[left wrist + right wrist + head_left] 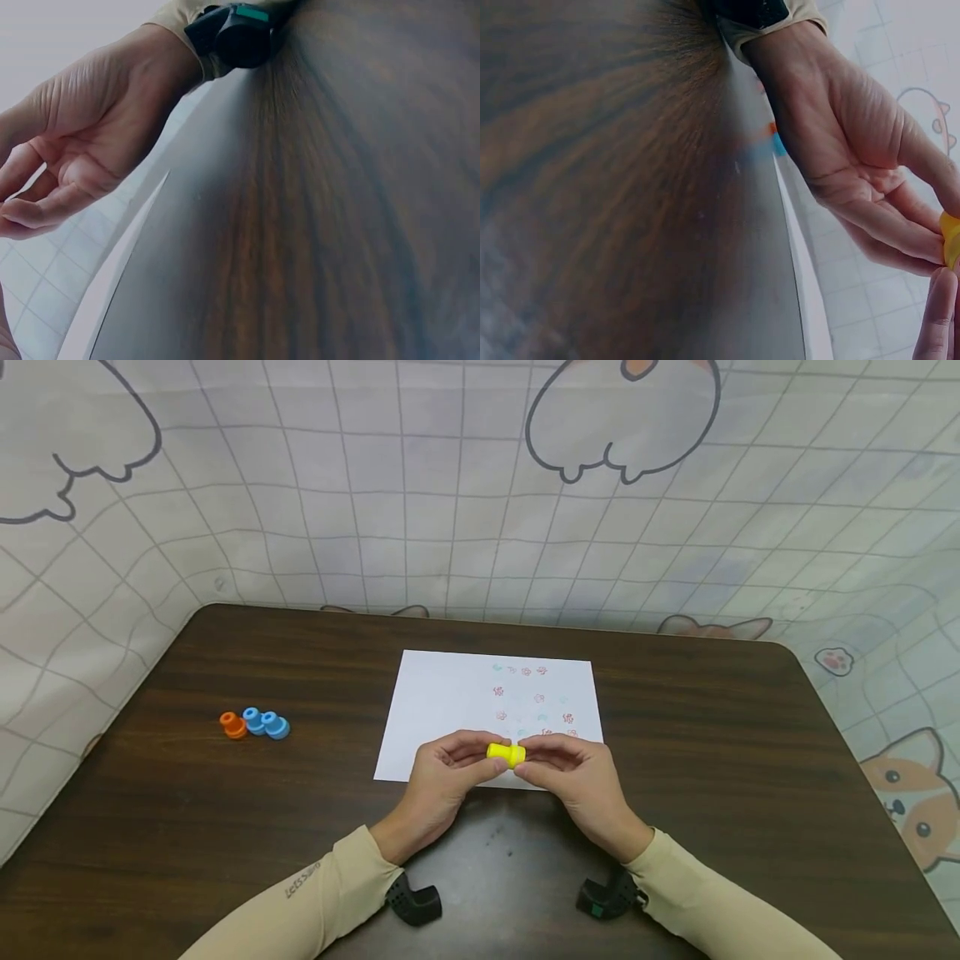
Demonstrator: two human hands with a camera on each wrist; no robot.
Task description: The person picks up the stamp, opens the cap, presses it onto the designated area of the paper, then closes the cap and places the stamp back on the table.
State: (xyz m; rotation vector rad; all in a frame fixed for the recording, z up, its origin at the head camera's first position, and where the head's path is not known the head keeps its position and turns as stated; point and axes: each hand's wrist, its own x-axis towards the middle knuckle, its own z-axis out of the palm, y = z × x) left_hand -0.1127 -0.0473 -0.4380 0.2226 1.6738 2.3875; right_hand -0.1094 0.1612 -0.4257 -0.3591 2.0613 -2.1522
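A small yellow toy stamp (506,754) lies sideways between my two hands, above the near edge of a white paper sheet (442,710). My left hand (442,777) pinches its narrower left end between thumb and fingers. At the wider right end, my right hand (581,777) grips it with thumb and fingertips. The right wrist view catches part of the yellow stamp (951,236) at the frame's edge. Faint red and green prints (542,697) mark the sheet's right half. In the left wrist view the stamp is out of sight.
To the left on the dark wooden table (225,827) stand an orange stamp (233,725) and two blue stamps, one of them the nearer blue stamp (275,726). Behind the table hangs a grid-patterned cloth (420,502) with cartoon animals.
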